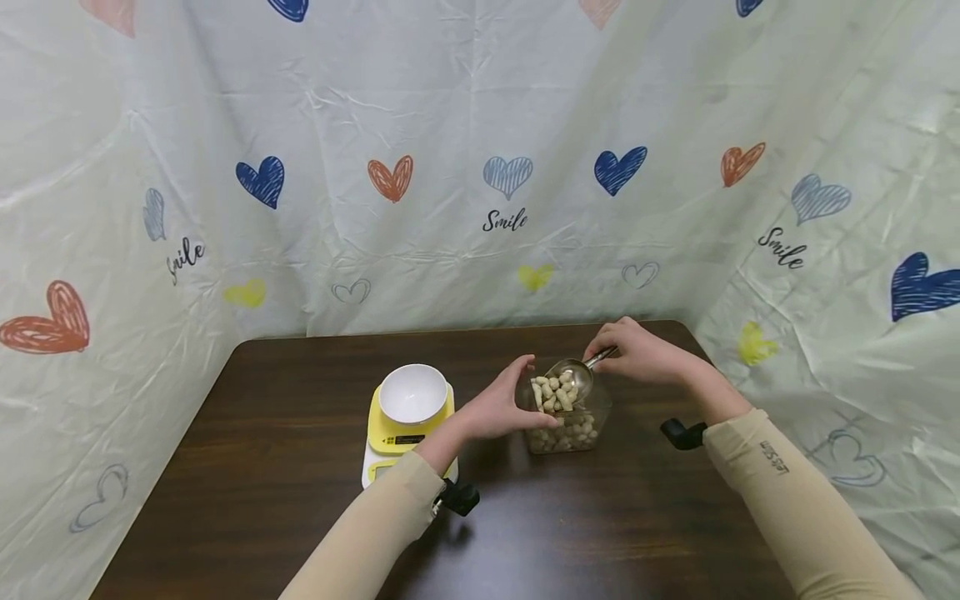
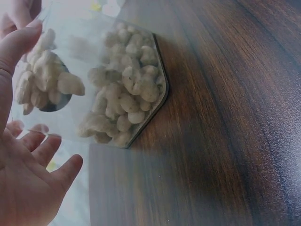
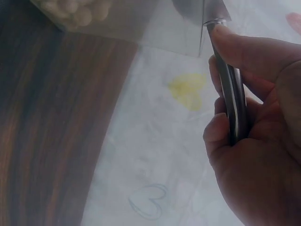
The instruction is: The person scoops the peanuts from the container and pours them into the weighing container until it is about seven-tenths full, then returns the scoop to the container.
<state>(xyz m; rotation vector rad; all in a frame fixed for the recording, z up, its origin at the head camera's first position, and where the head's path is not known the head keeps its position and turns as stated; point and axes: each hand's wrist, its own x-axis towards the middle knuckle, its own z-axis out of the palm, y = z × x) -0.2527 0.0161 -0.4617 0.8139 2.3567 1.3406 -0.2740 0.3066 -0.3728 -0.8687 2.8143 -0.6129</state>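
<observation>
My right hand (image 1: 637, 352) grips the handle of a metal scoop (image 1: 601, 357), thumb laid along it in the right wrist view. The scoop's bowl is heaped with unshelled peanuts (image 2: 44, 77) and sits within the top of a clear plastic container (image 1: 606, 410). More peanuts (image 2: 127, 80) fill the lower part of that container, which stands on the table. My left hand (image 1: 498, 404) holds the container near its rim, thumb on the near side and fingers round the left side.
To the left, a yellow and white kitchen scale (image 1: 392, 437) bears a white bowl (image 1: 412, 393); my left forearm partly hides the scale. The dark wooden table (image 1: 285, 433) meets a white curtain (image 1: 450, 283) printed with hearts at the back and sides.
</observation>
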